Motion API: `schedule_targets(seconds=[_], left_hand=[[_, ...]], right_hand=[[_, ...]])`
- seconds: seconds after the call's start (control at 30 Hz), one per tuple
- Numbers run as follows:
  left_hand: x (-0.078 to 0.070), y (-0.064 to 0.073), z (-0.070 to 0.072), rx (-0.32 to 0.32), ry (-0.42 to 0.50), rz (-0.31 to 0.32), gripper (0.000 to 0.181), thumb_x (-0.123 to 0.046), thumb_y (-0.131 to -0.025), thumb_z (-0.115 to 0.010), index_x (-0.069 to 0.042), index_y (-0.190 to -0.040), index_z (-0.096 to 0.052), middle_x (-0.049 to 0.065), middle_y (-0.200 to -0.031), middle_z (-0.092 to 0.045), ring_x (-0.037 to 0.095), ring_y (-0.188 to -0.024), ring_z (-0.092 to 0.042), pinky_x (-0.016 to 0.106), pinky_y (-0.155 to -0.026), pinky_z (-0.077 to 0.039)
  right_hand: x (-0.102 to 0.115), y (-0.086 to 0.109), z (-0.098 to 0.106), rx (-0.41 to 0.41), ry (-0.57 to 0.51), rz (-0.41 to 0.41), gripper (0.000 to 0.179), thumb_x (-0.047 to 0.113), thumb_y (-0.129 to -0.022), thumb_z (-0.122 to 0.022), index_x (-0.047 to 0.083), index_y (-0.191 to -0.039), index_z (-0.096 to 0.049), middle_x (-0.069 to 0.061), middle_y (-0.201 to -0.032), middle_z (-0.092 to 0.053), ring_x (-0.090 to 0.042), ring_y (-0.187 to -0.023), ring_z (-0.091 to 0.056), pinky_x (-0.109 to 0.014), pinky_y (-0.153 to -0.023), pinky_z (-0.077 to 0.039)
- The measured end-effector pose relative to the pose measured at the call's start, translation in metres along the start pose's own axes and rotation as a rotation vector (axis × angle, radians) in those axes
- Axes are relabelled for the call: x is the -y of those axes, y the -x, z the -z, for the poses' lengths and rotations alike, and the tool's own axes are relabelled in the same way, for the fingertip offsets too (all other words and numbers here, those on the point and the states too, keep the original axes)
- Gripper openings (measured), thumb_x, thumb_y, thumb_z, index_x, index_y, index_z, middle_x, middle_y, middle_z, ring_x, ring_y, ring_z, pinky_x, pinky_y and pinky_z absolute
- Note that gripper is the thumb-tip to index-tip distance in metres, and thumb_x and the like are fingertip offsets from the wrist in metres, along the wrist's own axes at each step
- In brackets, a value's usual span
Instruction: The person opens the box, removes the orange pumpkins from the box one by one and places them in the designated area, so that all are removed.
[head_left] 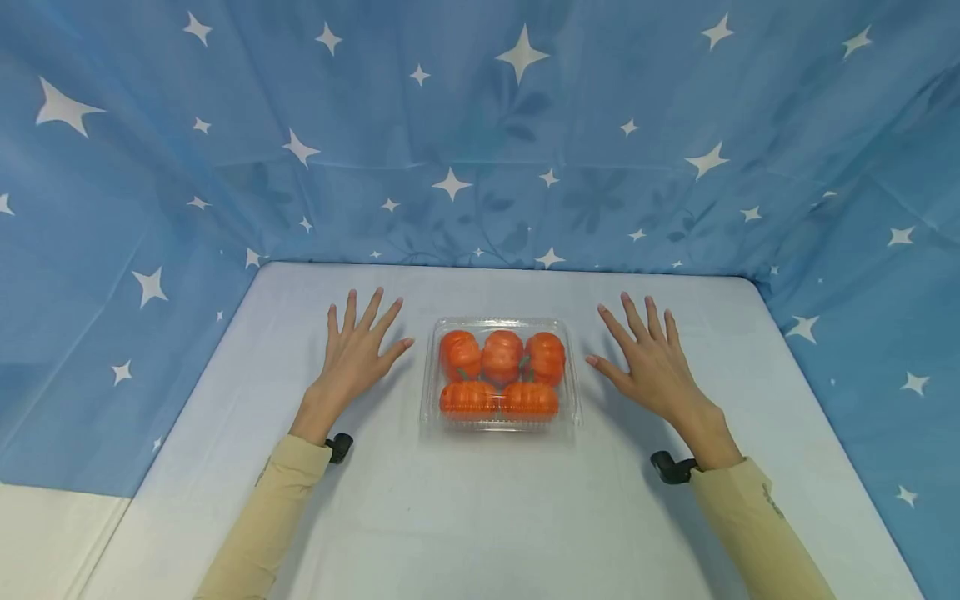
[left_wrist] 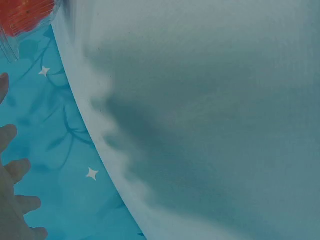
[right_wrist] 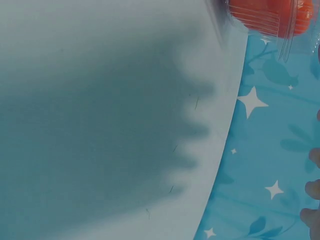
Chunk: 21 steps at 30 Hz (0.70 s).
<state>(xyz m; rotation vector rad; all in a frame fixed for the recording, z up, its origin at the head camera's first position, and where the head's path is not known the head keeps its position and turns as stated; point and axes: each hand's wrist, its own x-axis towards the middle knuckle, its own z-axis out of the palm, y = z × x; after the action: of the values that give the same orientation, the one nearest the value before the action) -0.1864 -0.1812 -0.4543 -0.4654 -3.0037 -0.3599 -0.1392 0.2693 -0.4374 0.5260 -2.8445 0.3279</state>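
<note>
A clear plastic clamshell box [head_left: 499, 425] lies lidded on the white table, with several orange pumpkin-shaped pieces [head_left: 502, 357] visible through it. Left of the box, my left hand [head_left: 357, 354] is spread with straight fingers and touches nothing. To the right, my right hand [head_left: 651, 367] is likewise spread, palm down, apart from the box. Both hands cast shadows on the tabletop. In the left wrist view, only part of the left hand [left_wrist: 12, 185] shows at the edge. Fingertips of the right hand [right_wrist: 313, 189] appear at the border of the right wrist view.
A white cloth covers the table [head_left: 480, 517]. Blue curtains [head_left: 480, 125] with white stars hang behind it and along both sides. Black wrist devices [head_left: 672, 468] sit at the cuffs of the beige sleeves [head_left: 757, 533].
</note>
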Motion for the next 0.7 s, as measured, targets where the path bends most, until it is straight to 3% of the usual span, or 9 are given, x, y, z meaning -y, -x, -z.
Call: schedule_targets(seconds=[0.23,0.33,0.43,0.6,0.7], left_hand=[[-0.006,0.002,0.002,-0.001,0.017,-0.01,0.075,-0.054,-0.101,-0.058,-0.022,-0.163,-0.031,0.014,-0.172,-0.016,0.047,-0.158,0.001,0.072,-0.122,0.003],[-0.009,0.004,0.003,0.011,0.117,0.004,0.074,-0.048,-0.101,-0.06,-0.018,-0.163,-0.031,0.016,-0.171,-0.018,0.048,-0.157,-0.003,0.073,-0.121,0.002],[-0.015,0.008,0.002,0.07,0.354,0.034,0.07,-0.039,-0.104,-0.058,-0.01,-0.162,-0.031,0.022,-0.168,-0.024,0.05,-0.155,-0.016,0.071,-0.122,-0.01],[-0.028,0.016,-0.006,0.267,0.894,0.178,0.066,-0.033,-0.109,-0.049,-0.006,-0.163,-0.021,0.028,-0.163,-0.03,0.048,-0.144,-0.042,0.06,-0.114,-0.042],[-0.034,0.022,-0.012,0.326,1.103,0.254,0.063,-0.032,-0.111,-0.044,-0.006,-0.163,-0.019,0.028,-0.161,-0.034,0.044,-0.14,-0.048,0.052,-0.11,-0.049]], right_hand=[[0.0,0.004,0.007,0.013,0.022,-0.012,0.082,0.043,-0.09,-0.075,0.01,-0.157,-0.041,-0.029,-0.165,-0.027,-0.058,-0.151,-0.016,-0.075,-0.12,-0.011],[0.004,0.005,0.009,0.017,0.02,-0.019,0.08,0.041,-0.091,-0.075,0.007,-0.155,-0.043,-0.03,-0.163,-0.028,-0.058,-0.151,-0.018,-0.074,-0.12,-0.013],[0.01,0.004,0.009,0.025,-0.022,-0.018,0.076,0.037,-0.093,-0.074,0.003,-0.153,-0.044,-0.032,-0.162,-0.029,-0.058,-0.151,-0.018,-0.073,-0.12,-0.015],[0.029,0.003,0.009,0.06,-0.134,0.005,0.071,0.034,-0.096,-0.072,0.0,-0.152,-0.044,-0.032,-0.162,-0.029,-0.056,-0.152,-0.018,-0.072,-0.121,-0.015],[0.04,0.004,0.011,0.093,-0.175,0.029,0.072,0.034,-0.096,-0.071,0.001,-0.154,-0.042,-0.029,-0.164,-0.028,-0.054,-0.153,-0.017,-0.071,-0.122,-0.015]])
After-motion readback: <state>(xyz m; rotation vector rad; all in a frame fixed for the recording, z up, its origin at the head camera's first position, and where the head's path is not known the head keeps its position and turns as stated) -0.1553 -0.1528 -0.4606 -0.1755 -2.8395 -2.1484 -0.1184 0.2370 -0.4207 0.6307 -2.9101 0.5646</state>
